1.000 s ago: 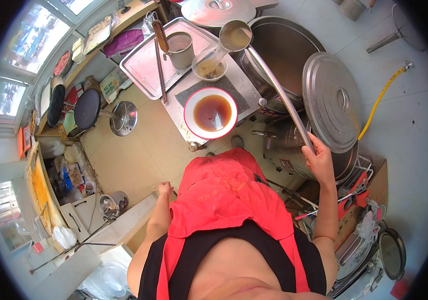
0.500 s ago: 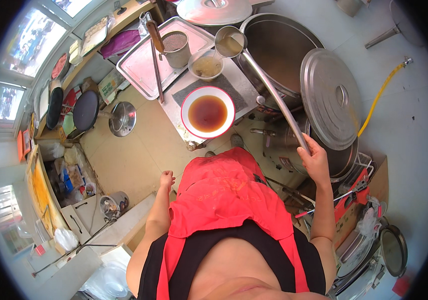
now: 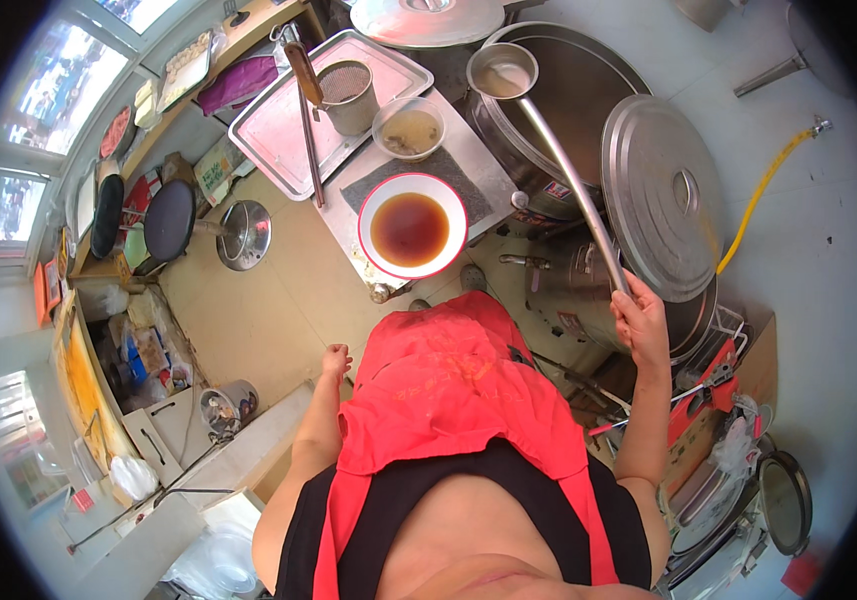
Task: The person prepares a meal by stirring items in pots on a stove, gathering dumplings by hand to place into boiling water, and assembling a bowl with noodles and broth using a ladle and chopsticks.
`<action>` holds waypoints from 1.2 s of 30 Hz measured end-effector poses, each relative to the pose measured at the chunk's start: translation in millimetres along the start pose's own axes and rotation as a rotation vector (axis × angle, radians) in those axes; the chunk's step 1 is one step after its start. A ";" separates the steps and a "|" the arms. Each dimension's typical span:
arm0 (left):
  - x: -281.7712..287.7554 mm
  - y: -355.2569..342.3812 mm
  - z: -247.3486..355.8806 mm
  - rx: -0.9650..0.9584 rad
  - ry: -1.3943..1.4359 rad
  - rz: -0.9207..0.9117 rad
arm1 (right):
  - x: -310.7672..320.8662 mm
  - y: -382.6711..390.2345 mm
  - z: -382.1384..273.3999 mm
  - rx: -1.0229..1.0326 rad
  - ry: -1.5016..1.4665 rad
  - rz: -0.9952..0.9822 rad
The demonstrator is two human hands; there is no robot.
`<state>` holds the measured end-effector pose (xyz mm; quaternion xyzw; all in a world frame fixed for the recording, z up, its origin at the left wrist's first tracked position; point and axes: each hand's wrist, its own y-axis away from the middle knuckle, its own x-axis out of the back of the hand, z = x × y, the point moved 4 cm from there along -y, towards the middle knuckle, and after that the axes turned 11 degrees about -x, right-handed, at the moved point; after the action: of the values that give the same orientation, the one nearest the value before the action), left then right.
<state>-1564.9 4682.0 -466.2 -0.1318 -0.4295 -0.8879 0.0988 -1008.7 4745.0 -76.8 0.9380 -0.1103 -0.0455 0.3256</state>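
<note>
My right hand [image 3: 640, 322] grips the end of a long-handled metal ladle [image 3: 576, 178]. Its bowl, with some cloudy liquid in it, is above the left rim of a large steel stockpot [image 3: 603, 60] of brownish liquid. On the small metal table stands a red-rimmed white bowl [image 3: 362, 226] of dark brown broth. Just beyond it is a clear bowl [image 3: 408, 128] holding pale liquid with bits in it. Low beside the red apron, my left hand [image 3: 337, 360] hangs with fingers curled in and holds nothing.
A metal tray [image 3: 278, 125] carries a mesh strainer [image 3: 346, 95] with a wooden handle. A round steel lid [image 3: 660, 200] leans over a second pot at the right. A black pan [image 3: 170, 220] is at the left, and a bin [image 3: 228, 408] stands on the floor.
The ladle's bowl has moved right, from beside the clear bowl to the stockpot's rim. My right hand has shifted slightly right and down with it. My left hand stays put.
</note>
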 end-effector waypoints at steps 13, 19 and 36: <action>-16.7 -6.2 3.1 -0.007 0.030 0.017 | 23.1 -48.9 -38.4 0.584 1.154 0.766; -25.2 14.8 18.7 0.005 0.095 0.065 | -23.7 -149.0 -38.9 0.119 0.208 -0.085; -58.7 83.4 -6.3 0.166 0.204 0.218 | -112.6 -293.1 -38.7 0.757 0.970 -0.047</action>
<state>-1486.2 4629.7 -427.2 -0.0779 -0.4725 -0.8421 0.2480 -1060.0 5018.8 -226.9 0.9045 0.0627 0.4215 -0.0178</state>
